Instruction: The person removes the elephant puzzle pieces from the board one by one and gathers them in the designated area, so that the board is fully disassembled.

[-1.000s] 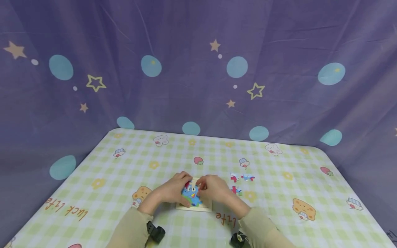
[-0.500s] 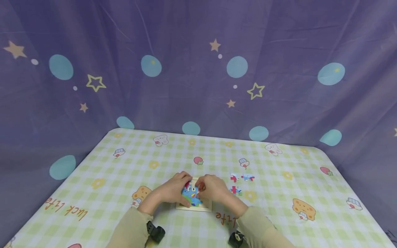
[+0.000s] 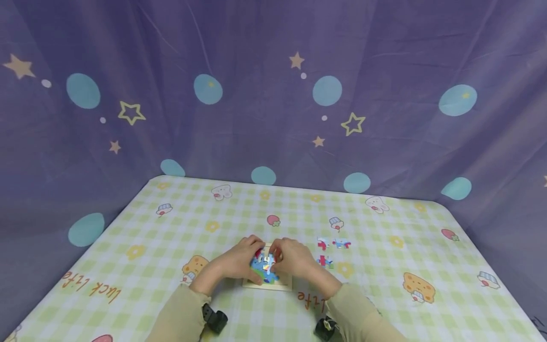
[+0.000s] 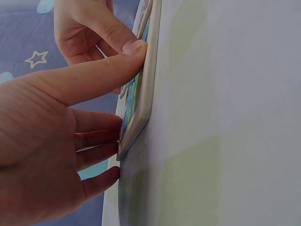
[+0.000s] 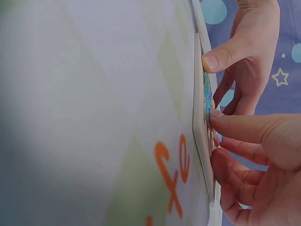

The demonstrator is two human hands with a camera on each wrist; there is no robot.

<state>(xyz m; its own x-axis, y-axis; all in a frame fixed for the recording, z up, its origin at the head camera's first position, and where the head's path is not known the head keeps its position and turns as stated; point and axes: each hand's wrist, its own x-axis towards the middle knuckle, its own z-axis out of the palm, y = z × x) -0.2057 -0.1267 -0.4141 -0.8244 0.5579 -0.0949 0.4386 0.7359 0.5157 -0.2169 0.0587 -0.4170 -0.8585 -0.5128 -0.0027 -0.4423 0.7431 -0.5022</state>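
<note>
At the left of the cloth-covered bench (image 3: 149,266), red-brown lettering (image 3: 91,289) is printed inside the left edge, followed by a printed biscuit (image 3: 195,267). A pale left sleeve (image 3: 181,316) comes in from the near side, with a black wrist camera (image 3: 215,322) strapped below it.

The left hand (image 3: 238,259) is clamped on the left side of a wooden puzzle board (image 3: 273,287), thumb on the frame by the near left corner and fingers at the far left. The board lies flat on the bench, about midway between the left and right edges and well apart from the far edge. Blue puzzle pieces (image 3: 270,277), with some green and red, sit inside its frame; a glare covers part of them.

Over the board's right half, the right hand (image 3: 295,259) bends its fingers, its thumb touching the pieces. The two hands are close together, and from these angles I cannot tell whether the right one pinches a piece or only presses.

Just beyond that hand lie three loose pieces: a red and white piece (image 3: 322,244), a red and green piece (image 3: 325,261) nearer the person, and a blue and red piece (image 3: 342,244) farthest right.
</note>
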